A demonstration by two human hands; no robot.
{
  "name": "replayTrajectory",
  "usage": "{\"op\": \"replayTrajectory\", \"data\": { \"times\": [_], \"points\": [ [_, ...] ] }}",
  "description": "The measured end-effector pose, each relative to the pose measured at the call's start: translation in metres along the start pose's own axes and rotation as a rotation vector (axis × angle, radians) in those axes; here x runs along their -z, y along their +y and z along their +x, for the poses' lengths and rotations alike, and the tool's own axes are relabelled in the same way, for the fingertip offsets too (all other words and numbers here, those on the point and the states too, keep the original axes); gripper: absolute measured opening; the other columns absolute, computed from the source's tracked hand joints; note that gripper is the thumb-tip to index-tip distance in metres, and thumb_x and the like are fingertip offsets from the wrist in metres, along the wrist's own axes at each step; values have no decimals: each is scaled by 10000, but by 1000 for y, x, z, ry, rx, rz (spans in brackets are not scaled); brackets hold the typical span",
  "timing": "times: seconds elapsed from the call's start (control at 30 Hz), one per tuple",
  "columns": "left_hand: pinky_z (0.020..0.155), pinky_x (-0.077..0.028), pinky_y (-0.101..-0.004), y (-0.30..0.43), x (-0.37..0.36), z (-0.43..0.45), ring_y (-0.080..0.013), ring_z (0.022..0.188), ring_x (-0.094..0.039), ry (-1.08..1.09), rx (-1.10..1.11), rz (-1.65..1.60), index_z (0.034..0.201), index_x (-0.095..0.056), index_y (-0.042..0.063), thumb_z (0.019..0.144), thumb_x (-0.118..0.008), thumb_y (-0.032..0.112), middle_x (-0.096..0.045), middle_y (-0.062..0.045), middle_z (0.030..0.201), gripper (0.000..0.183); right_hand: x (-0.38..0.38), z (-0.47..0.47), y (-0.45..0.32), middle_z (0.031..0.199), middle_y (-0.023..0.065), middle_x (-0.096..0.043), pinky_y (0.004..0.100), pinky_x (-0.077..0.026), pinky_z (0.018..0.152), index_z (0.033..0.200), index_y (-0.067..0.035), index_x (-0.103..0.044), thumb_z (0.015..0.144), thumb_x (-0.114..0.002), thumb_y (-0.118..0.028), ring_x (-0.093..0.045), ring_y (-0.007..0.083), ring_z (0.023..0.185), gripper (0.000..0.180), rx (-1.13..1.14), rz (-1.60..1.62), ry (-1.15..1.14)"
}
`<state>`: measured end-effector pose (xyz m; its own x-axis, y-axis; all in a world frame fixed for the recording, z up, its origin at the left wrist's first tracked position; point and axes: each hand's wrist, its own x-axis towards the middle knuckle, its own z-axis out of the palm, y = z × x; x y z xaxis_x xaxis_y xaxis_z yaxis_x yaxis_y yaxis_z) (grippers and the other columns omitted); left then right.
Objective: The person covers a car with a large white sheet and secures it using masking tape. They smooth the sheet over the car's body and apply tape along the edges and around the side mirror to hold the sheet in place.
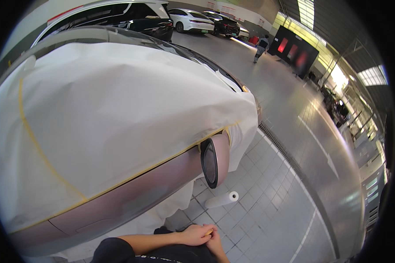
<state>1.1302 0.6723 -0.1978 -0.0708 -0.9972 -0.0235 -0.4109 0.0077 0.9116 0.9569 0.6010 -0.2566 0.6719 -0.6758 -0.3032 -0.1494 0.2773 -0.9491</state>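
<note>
My left hand (195, 235) and my right hand (214, 242) meet in front of my body. A small yellow object (209, 232), apparently a roll of masking tape, shows between their fingers; most of it is hidden. Before me stands a pinkish car, its windows and roof draped in white masking sheet (118, 98). Yellow masking tape (144, 171) runs along the sheet's lower edge above the door (135, 194), which has a dull greyish patch. The side mirror (222, 157) sticks out uncovered, beyond my hands.
A white roll of sheet material (222, 200) lies on the tiled floor below the mirror. More white sheet (171, 210) hangs along the car's lower side. A floor drain grating (283, 148) runs past. Parked cars (192, 21) and a walking person (261, 48) are farther off.
</note>
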Motion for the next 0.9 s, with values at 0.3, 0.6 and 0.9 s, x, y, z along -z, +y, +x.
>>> {"op": "replayTrajectory", "data": {
  "times": [0.3, 0.6, 0.9],
  "points": [
    [869, -522, -477, 23, 34, -2, -395, 1016, -683, 43, -203, -200, 1379, -536, 123, 992, -589, 254, -714, -174, 1083, 412, 14, 24, -53, 1192, 69, -696, 319, -531, 947, 1240, -17, -660, 935, -656, 28, -657, 174, 1092, 309, -13, -128, -162],
    [776, -542, -344, -15, 35, 71, -147, 958, -647, 834, 251, -697, 1277, -581, 60, 1092, -513, 362, -711, -78, 1033, 361, 67, 64, -63, 755, 89, -661, 374, -541, 738, 1288, -11, -626, 1082, -591, -209, -633, 212, 718, 288, -79, 218, -85],
    [885, -552, -604, -59, 102, 184, -409, 1150, -653, 825, 590, -1655, 1456, -484, 63, 1110, -273, 553, -648, -238, 1289, 636, 216, 109, -67, 735, 23, -582, 363, -435, 704, 1301, -76, -676, 1046, -546, -107, -514, 169, 697, 288, -180, 834, -535]
  ]
}}
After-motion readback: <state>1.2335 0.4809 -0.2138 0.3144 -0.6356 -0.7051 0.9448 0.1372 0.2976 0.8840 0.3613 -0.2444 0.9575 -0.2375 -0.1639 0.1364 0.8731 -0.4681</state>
